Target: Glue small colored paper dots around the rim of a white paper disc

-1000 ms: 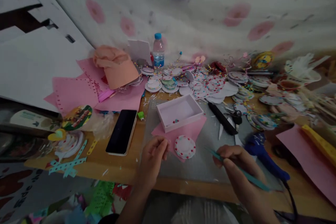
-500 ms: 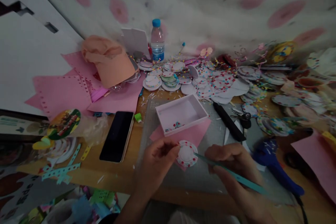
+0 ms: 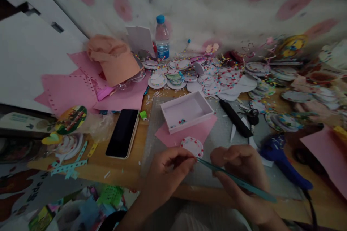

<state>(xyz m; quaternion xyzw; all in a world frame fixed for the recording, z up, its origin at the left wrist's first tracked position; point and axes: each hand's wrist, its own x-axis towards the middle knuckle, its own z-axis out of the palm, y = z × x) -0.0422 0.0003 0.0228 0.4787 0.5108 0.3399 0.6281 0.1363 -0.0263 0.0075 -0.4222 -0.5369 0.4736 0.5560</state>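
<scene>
My right hand (image 3: 244, 166) grips teal tweezers (image 3: 235, 177), their tip pointing left. That tip meets the fingertips of my left hand (image 3: 170, 169), which are pinched together; what they hold, if anything, is too small to make out, though a speck of red shows there. Just beyond the fingers, a round white disc (image 3: 192, 145) with red dots around its rim lies on pink paper (image 3: 166, 134). Behind it stands an open white box (image 3: 193, 122) with a few small red and blue-green bits inside.
A phone (image 3: 122, 133) lies left of the grey cutting mat (image 3: 154, 130). To the right are a black-handled cutter (image 3: 235, 117), keys (image 3: 252, 119) and a blue glue gun (image 3: 284, 162). Stacked decorated discs (image 3: 211, 86), a water bottle (image 3: 162, 39) and a peach cap (image 3: 114, 59) line the back.
The tweezers' tip has left the dotted disc and come to my left fingertips. My left hand has shifted slightly right and nearer me, away from the disc's edge.
</scene>
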